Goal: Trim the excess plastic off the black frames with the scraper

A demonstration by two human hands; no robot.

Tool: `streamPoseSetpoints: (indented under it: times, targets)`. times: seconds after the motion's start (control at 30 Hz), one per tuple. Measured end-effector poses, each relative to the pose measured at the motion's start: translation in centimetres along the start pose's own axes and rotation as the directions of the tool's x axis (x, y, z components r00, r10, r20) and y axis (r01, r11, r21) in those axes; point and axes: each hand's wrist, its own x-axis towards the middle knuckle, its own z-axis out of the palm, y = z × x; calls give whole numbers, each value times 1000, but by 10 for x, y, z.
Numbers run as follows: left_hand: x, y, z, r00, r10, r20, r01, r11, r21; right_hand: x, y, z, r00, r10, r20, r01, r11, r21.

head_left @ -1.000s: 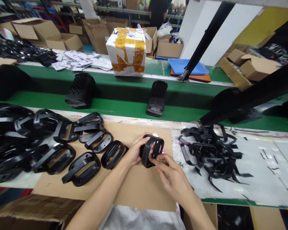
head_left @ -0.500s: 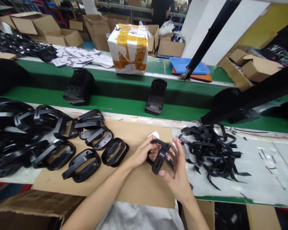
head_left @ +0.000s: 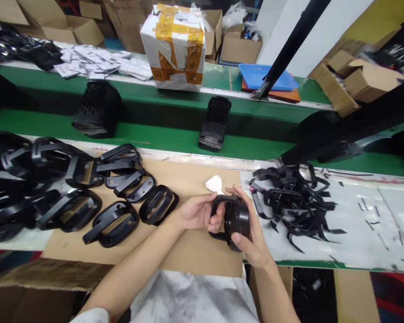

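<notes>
We can read no text anywhere; the dark marks on the yellow tape of the white parcel, far beyond our hands, stay illegible.

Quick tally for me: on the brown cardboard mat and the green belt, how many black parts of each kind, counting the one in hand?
Black ring part held in both hands, left hand and right hand: 1
Black oval frames lying singly on the cardboard mat: 3
Black perforated housings on the green belt: 2
Total: 6
</notes>
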Motion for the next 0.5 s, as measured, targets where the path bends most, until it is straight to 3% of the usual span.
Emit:
streamPoseSetpoints:
  times: [0.27, 0.5]
  targets:
    - [6, -8, 9, 992, 74, -105, -77, 997, -20, 3, -4, -15, 996, 54, 65, -53, 998, -17]
    - [7, -11, 10, 987, 90, -134, -87, 996, 24, 3, 3, -20, 995, 70, 77, -71, 997, 18]
